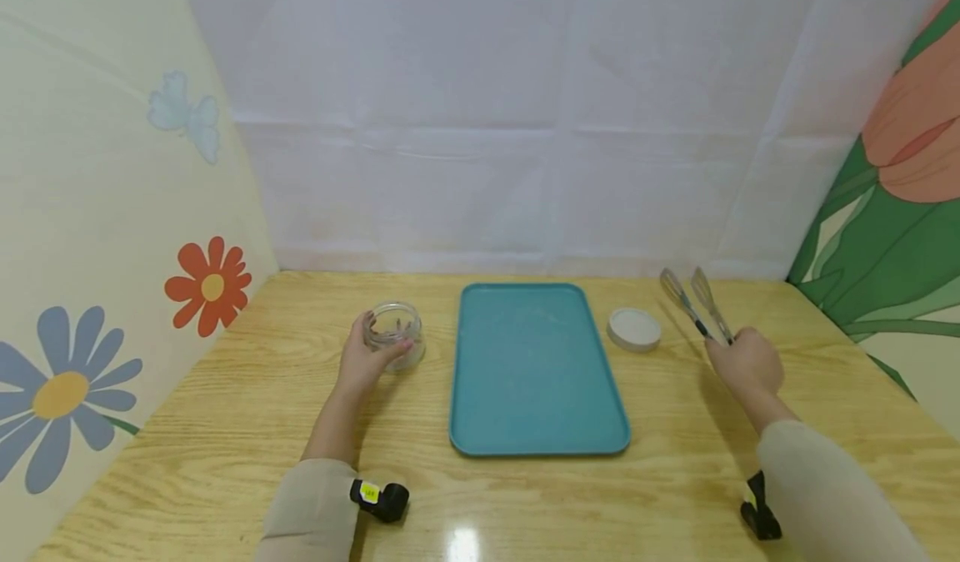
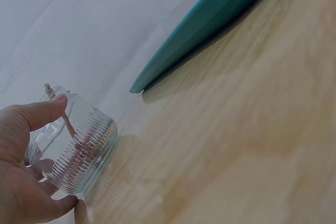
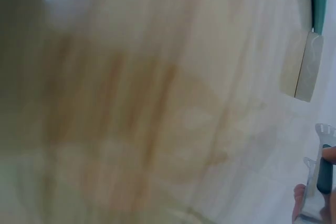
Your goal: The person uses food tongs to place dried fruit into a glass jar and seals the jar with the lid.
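Observation:
My left hand (image 1: 365, 363) grips a clear glass jar (image 1: 409, 333) that stands on the table left of the tray, thumb in front and fingers round the far side. Through its ribbed wall, in the left wrist view, reddish-brown bits (image 2: 84, 149) show, one long piece reaching up to the rim; their kind is unclear. Over the table's right side, my right hand (image 1: 750, 365) holds metal tongs (image 1: 681, 297) with dark grips. Their two arms stand spread and point away from me, with nothing between the tips. Only part of that hand shows in the right wrist view.
A blue rectangular tray (image 1: 536, 370) lies between the hands, with nothing on it. To its right is a round white lid (image 1: 634, 329). A white cloth (image 1: 480, 195) hangs behind the wooden table (image 1: 540, 504), and flower-patterned panels (image 1: 82, 212) flank it.

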Available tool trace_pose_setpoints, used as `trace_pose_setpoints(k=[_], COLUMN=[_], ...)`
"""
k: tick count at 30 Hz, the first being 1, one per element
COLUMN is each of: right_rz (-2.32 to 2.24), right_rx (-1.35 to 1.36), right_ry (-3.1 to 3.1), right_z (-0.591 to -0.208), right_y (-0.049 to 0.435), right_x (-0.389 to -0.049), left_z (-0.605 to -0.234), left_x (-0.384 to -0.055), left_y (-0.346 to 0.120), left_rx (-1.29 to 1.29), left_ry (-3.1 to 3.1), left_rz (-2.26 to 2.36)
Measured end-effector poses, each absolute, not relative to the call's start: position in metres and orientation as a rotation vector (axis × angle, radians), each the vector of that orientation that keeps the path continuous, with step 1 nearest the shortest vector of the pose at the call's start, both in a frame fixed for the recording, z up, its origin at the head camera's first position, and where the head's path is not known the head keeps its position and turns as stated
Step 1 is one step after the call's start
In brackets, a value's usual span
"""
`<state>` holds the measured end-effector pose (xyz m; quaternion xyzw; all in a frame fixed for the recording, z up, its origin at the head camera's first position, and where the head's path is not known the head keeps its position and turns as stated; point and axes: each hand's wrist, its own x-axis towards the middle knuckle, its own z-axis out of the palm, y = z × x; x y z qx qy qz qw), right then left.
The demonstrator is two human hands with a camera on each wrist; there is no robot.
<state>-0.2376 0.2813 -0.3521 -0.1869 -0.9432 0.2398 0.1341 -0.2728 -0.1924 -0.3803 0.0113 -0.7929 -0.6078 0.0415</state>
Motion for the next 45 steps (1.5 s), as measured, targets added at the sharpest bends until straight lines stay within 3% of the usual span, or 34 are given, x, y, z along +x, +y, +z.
trace_pose_setpoints(k=[45], right_rz=[0.675], right_rx=[-0.553], right_ry=[-3.067], right_z=[-0.352], right_y=[0.292], right_x=[-0.232], left_z=[-0.381], left_x=[-0.274], left_y=[-0.192], left_rx=[0.072], left_ry=[-2.448], left_rz=[-1.848])
